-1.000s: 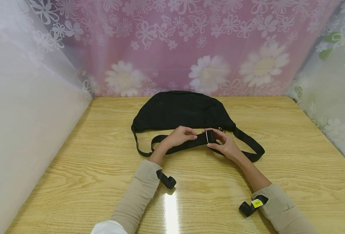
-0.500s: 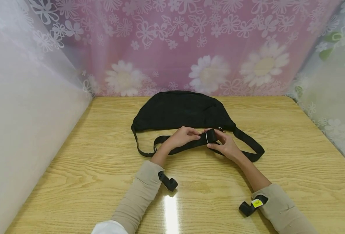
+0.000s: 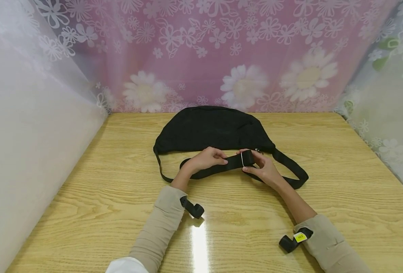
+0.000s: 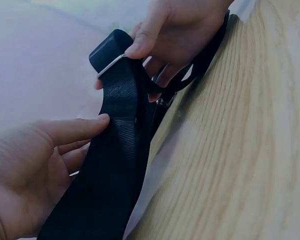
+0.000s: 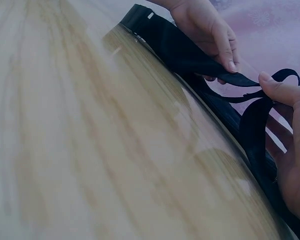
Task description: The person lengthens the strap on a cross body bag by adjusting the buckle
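A black waist bag (image 3: 211, 129) lies on the table, its long strap (image 3: 234, 163) spread in front of it. My left hand (image 3: 206, 158) pinches the strap between thumb and fingers, left of a slim metal strap slider (image 3: 242, 159). At that slider my right hand (image 3: 265, 170) pinches the strap by its edges. A short strap loop (image 3: 248, 157) bulges out of the slider on the right side. In the left wrist view, the right thumb sits at the end of the slider (image 4: 111, 66), and the left thumb presses flat on the webbing (image 4: 115, 145).
A zipper pull (image 3: 258, 151) shows at the bag's lower right edge. More strap (image 3: 291, 167) curves round to the right on the wooden table (image 3: 249, 235). Flowered curtain (image 3: 201, 57) hangs behind and along both sides.
My left hand shifts slightly right, then back left along the strap. The loop at the slider looks a little larger than a second ago. My right hand stays in place.
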The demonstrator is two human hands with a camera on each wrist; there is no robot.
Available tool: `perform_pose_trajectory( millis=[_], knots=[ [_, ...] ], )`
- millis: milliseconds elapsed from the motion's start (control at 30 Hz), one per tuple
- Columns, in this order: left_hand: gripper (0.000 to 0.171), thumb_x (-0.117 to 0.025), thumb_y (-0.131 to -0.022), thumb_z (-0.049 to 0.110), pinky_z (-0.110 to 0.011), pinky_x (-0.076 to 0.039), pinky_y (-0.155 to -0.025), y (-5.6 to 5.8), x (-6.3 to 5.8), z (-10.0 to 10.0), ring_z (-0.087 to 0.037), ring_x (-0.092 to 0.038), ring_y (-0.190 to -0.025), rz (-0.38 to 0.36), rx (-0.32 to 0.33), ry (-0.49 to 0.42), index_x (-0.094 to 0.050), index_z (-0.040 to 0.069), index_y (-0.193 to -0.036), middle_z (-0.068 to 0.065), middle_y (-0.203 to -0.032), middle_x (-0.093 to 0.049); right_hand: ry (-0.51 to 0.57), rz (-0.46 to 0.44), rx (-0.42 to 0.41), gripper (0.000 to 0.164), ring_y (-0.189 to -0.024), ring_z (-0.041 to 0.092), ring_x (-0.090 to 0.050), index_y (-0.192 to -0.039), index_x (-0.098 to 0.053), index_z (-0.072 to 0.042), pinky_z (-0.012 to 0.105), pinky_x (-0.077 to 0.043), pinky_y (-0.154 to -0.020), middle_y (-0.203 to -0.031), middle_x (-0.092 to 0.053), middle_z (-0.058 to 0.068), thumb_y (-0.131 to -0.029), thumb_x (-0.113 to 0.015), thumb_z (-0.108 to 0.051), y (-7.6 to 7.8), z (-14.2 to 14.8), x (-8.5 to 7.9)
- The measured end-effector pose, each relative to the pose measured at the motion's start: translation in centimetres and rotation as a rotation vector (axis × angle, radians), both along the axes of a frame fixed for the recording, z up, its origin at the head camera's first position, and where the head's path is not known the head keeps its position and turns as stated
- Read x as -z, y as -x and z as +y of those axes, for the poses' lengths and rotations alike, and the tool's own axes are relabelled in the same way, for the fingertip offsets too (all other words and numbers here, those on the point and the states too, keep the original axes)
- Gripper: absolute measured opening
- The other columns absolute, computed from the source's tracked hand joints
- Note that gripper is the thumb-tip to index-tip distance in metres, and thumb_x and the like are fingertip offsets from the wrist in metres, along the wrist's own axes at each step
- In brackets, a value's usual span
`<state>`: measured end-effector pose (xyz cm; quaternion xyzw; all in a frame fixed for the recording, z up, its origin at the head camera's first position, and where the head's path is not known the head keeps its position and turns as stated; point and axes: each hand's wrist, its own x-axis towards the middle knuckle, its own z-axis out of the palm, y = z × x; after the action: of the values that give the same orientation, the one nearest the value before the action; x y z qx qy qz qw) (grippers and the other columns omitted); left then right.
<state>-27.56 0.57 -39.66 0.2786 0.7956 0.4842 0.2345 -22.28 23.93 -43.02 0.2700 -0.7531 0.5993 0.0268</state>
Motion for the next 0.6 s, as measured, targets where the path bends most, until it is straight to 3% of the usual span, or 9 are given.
perform_pose_trajectory(
  millis=[367,600],
  knots=[
    [0.020,-0.059,-0.091,0.010,-0.023,-0.047,-0.074,-0.9,-0.3,1.7,-0.013,-0.060,-0.083,0.096,-0.032,-0.026,-0.065,-0.001,-0.106,-0.006,-0.092,-0.065,-0.003,-0.003,0.009,0.053,-0.118,0.014,-0.045,-0.130,-0.046,0.005,0.025,-0.032,-0.098,-0.127,-0.050,0.018,-0.081,-0.066,0.007,-0.1,-0.1,0.0],
    [0.022,-0.060,-0.091,0.013,-0.023,-0.047,-0.076,-0.8,-0.3,1.7,-0.012,-0.060,-0.086,0.100,-0.054,-0.014,-0.064,0.001,-0.109,-0.005,-0.095,-0.065,0.004,-0.018,0.014,0.052,-0.118,0.015,-0.045,-0.130,-0.047,0.004,0.026,-0.032,-0.098,-0.127,-0.050,0.020,-0.081,-0.066,0.006,-0.1,-0.2,-0.1]
  ],
)
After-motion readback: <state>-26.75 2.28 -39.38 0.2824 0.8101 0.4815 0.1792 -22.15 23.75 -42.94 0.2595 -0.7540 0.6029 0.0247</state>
